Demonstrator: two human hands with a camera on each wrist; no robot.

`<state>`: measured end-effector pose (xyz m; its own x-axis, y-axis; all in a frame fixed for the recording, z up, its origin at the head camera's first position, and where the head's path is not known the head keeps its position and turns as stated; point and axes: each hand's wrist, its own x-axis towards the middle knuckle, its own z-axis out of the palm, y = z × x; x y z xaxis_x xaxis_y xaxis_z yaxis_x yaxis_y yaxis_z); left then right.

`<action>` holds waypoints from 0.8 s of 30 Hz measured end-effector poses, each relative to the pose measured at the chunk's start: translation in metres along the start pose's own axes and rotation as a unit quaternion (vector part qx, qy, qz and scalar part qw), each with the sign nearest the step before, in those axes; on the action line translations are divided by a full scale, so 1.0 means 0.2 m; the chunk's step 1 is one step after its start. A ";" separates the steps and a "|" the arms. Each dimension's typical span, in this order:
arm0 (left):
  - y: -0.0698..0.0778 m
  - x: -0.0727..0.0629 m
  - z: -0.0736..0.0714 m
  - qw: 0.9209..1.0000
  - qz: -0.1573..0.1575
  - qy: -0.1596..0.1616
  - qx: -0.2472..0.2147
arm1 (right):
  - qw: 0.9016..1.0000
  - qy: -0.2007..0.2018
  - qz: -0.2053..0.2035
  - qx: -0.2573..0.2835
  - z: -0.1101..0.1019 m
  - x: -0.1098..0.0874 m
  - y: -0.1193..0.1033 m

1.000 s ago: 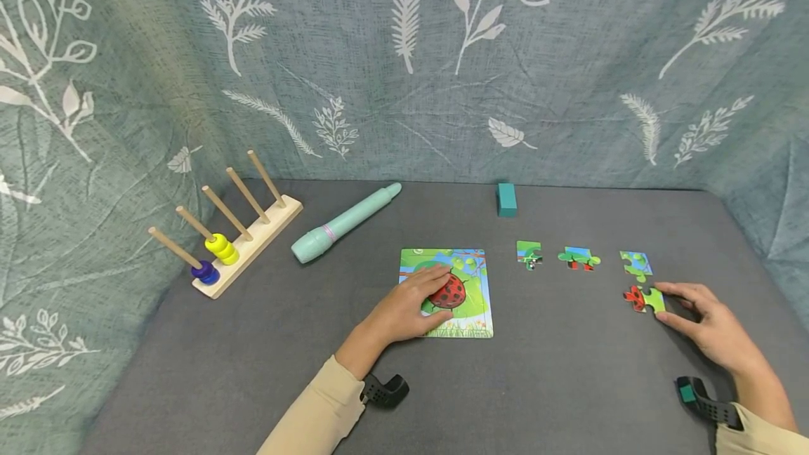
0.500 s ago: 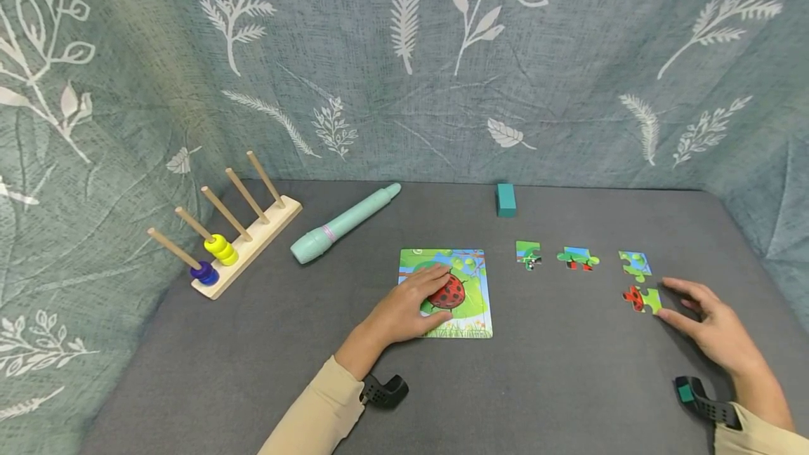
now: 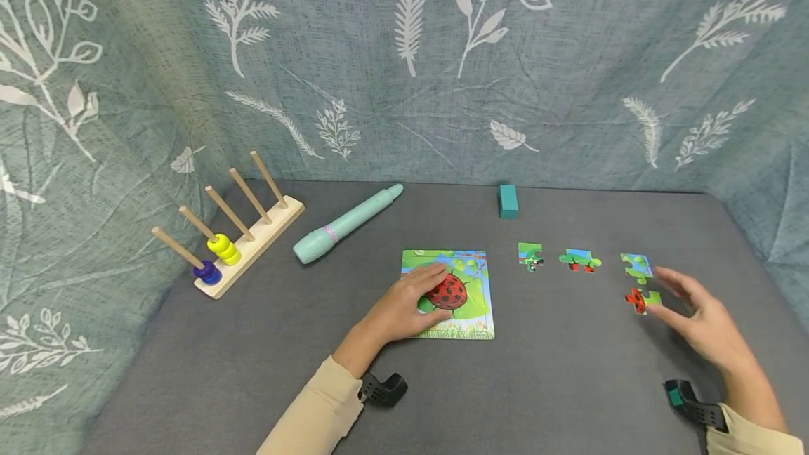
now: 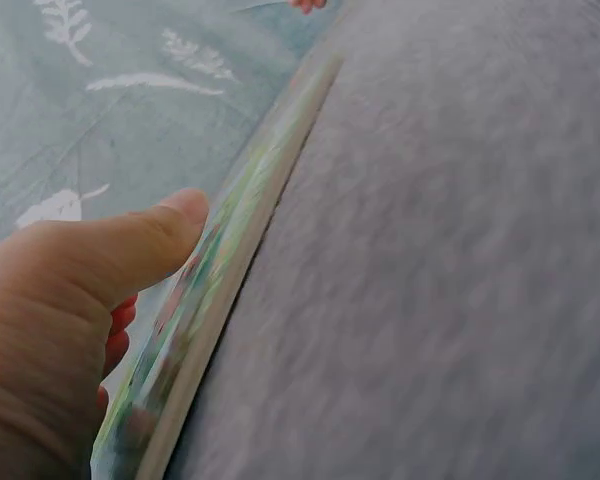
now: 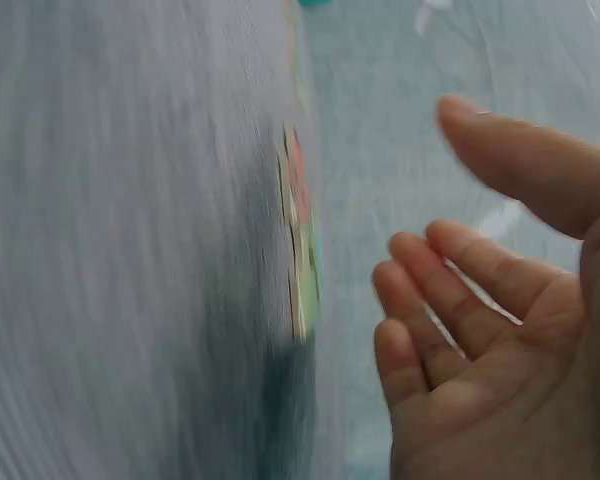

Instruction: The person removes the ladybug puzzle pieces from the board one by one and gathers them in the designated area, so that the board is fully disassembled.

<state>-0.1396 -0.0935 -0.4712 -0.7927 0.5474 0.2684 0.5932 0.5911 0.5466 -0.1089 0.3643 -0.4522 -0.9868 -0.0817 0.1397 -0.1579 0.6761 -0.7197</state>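
My left hand (image 3: 404,306) rests on a square jigsaw puzzle (image 3: 477,300) with a ladybug picture, its fingers spread over the left part and the thumb near the lower edge. From the side, the left wrist view shows the thumb lying over the board's rim (image 4: 215,330). My right hand (image 3: 708,318) is held above the table at the right with nothing between thumb and fingers. Just left of its thumb lies a red and green puzzle piece (image 3: 635,300), with a blue and green piece (image 3: 637,267) behind it. The right wrist view shows loosely bent, bare fingers (image 5: 460,300).
Two more puzzle pieces lie between the hands, a green one (image 3: 530,256) and a blue, green and red one (image 3: 580,260). Farther back are a teal block (image 3: 508,202) and a mint-green microphone-like toy (image 3: 347,223). A wooden peg stand (image 3: 253,248) with rings stands at the left.
My right hand has let go of the red and green piece and risen off the table beside it. The left hand stays on the puzzle. The head view has shifted slightly.
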 end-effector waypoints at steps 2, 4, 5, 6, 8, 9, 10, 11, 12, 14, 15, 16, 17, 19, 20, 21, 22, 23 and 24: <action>-0.01 -0.01 -0.01 1.000 -0.003 0.003 0.002 | 0.999 0.003 -0.030 0.020 0.03 0.02 -0.05; -0.02 -0.03 -0.03 1.000 -0.009 -0.002 0.002 | 0.998 0.001 -0.055 0.041 0.07 0.03 -0.10; -0.03 -0.04 -0.04 1.000 -0.012 -0.005 0.002 | 0.997 -0.002 -0.067 0.049 0.09 0.04 -0.12; -0.04 -0.05 -0.04 1.000 -0.016 -0.007 0.000 | 0.995 -0.006 -0.079 0.055 0.12 0.05 -0.15; -0.05 -0.07 -0.06 1.000 -0.021 -0.010 -0.002 | 0.992 -0.017 -0.105 0.073 0.17 0.07 -0.20; -0.05 -0.08 -0.06 1.000 -0.018 -0.008 -0.001 | 0.989 -0.025 -0.119 0.080 0.20 0.08 -0.23; -0.07 -0.09 -0.06 1.000 -0.012 -0.004 0.006 | 0.987 -0.033 -0.132 0.086 0.23 0.10 -0.25; -0.07 -0.09 -0.06 1.000 -0.009 -0.004 0.009 | 0.984 -0.046 -0.140 0.095 0.26 0.11 -0.28; -0.07 -0.10 -0.06 1.000 -0.009 -0.006 0.011 | 0.983 -0.060 -0.143 0.101 0.28 0.12 -0.31; -0.08 -0.10 -0.06 1.000 -0.008 -0.012 0.018 | 0.979 -0.089 -0.147 0.110 0.35 0.14 -0.36; -0.08 -0.10 -0.06 1.000 -0.008 -0.014 0.020 | 0.978 -0.103 -0.144 0.108 0.38 0.16 -0.39; -0.08 -0.10 -0.06 1.000 -0.010 -0.018 0.021 | 0.977 -0.119 -0.142 0.108 0.41 0.17 -0.42; -0.07 -0.10 -0.06 0.999 -0.016 -0.026 0.017 | 0.976 -0.131 -0.141 0.103 0.44 0.18 -0.45; -0.07 -0.11 -0.06 0.999 -0.016 -0.030 0.018 | 0.972 -0.153 -0.148 0.102 0.51 0.21 -0.50; -0.07 -0.11 -0.06 0.999 -0.015 -0.029 0.017 | 0.969 -0.163 -0.153 0.102 0.55 0.22 -0.53; -0.07 -0.11 -0.06 0.999 -0.015 -0.029 0.018 | 0.967 -0.173 -0.155 0.100 0.59 0.23 -0.56; -0.07 -0.11 -0.06 0.999 -0.015 -0.029 0.017 | 0.965 -0.183 -0.160 0.100 0.62 0.24 -0.58; -0.07 -0.11 -0.06 0.999 -0.016 -0.029 0.015 | 0.963 -0.193 -0.161 0.099 0.65 0.26 -0.60; -0.07 -0.11 -0.06 0.999 -0.015 -0.029 0.013 | 0.960 -0.205 -0.161 0.102 0.69 0.27 -0.63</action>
<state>-0.1318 -0.1201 -0.4750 -0.8015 0.5617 0.2052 0.5729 0.6229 0.5327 -0.1469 0.1746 -0.4476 -0.8105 -0.5718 0.1271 -0.4190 0.4144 -0.8079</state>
